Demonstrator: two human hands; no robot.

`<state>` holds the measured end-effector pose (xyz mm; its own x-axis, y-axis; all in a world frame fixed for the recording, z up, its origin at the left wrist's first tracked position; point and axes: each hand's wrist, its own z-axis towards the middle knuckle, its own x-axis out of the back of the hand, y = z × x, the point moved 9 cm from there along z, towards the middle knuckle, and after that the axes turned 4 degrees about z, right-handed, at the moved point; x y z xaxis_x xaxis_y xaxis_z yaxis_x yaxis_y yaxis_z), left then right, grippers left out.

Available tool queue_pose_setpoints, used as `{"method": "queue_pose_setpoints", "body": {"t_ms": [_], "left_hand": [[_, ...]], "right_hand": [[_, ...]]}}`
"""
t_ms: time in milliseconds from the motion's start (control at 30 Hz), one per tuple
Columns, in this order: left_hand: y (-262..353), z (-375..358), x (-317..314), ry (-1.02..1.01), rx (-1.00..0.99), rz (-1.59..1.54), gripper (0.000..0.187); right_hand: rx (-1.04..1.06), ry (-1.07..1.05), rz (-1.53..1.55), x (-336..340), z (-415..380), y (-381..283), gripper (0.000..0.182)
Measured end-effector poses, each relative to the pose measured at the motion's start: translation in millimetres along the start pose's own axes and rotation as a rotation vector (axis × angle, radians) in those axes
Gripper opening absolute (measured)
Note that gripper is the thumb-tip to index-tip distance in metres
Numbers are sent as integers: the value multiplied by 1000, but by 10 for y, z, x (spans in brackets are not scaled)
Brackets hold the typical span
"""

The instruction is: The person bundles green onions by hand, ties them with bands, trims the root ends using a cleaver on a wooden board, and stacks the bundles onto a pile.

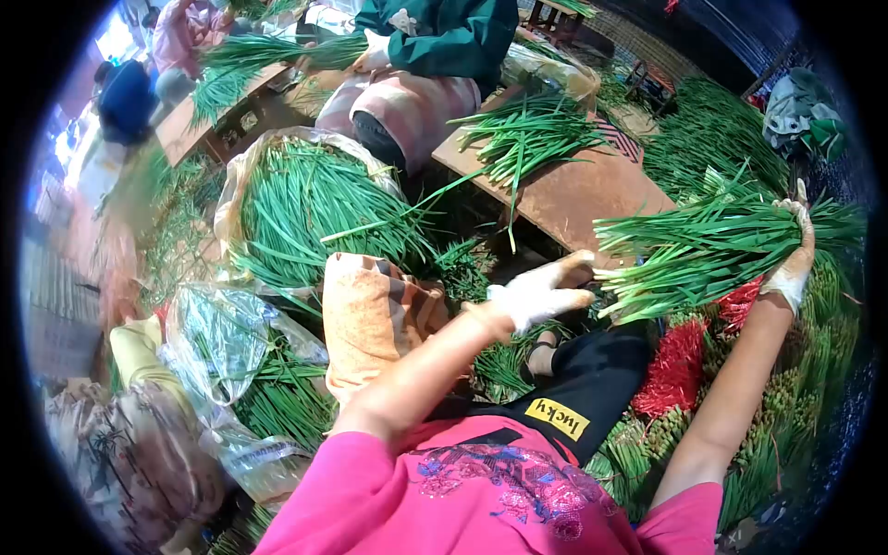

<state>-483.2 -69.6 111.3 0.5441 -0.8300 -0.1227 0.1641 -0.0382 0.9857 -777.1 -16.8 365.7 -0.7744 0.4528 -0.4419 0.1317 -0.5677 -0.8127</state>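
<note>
My right hand [794, 264], in a whitish glove, is wrapped round a bundle of long green stalks [703, 245] at the right. The pale stalk ends point left and the leafy ends stick out beyond the hand. My left hand [546, 291], gloved too, is just left of the pale ends, fingers stretched out and apart with nothing between them. Beyond it, a brown board [578, 199] bears a loose pile of green stalks [532, 139]. A red bunch of strings [672, 370] lies below the held bundle.
A large open sack of stalks [314, 208] stands left of the board, with a clear plastic bag [222, 338] nearer. Across the board sits a person in a green top [462, 37], gloved hands on stalks. More people are at the upper left. Heaped stalks [712, 129] fill the right.
</note>
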Motion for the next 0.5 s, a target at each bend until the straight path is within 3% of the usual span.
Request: {"method": "queue_pose_setpoints", "body": {"t_ms": [33, 100, 133, 167, 200, 233, 267, 300, 333, 367, 400, 467, 500], "left_hand": [[50, 80, -104, 28, -54, 168, 44], [-63, 127, -227, -124, 73, 602, 29], [-9, 70, -198, -16, -125, 567, 33], [-131, -18, -103, -104, -26, 642, 31], [-721, -46, 128, -71, 98, 739, 33], [-865, -225, 279, -195, 186, 1058, 34], [-1233, -506, 300, -605, 452, 1161, 38], [-1515, -552, 317, -587, 579, 1141, 41], [-1647, -459, 265, -431, 526, 892, 44], [-1165, -398, 178, -274, 470, 646, 48], [-815, -306, -65, -128, 316, 150, 57], [-555, -56, -498, -178, 209, -330, 60], [-425, 67, -737, -229, 167, -653, 46]], "right_hand": [[1, 32, -15, -14, -15, 55, 48], [-26, 17, -30, -22, -3, 104, 48], [-40, 14, -41, 1, 5, 109, 48], [-47, 13, -3, 62, 28, 70, 48], [-54, 12, 35, 152, 73, -2, 49], [-58, 11, 75, 222, 112, -75, 49], [-26, 226, 58, 441, 139, -157, 42], [-24, 226, 35, 453, 156, -165, 42], [-29, 226, 11, 455, 163, -147, 41], [-32, 224, -9, 441, 149, -126, 40], [-56, 179, -74, 86, -57, -54, 41], [-19, 160, -140, 28, -80, 86, 43], [-13, 167, -140, -30, -103, 165, 44]]}}
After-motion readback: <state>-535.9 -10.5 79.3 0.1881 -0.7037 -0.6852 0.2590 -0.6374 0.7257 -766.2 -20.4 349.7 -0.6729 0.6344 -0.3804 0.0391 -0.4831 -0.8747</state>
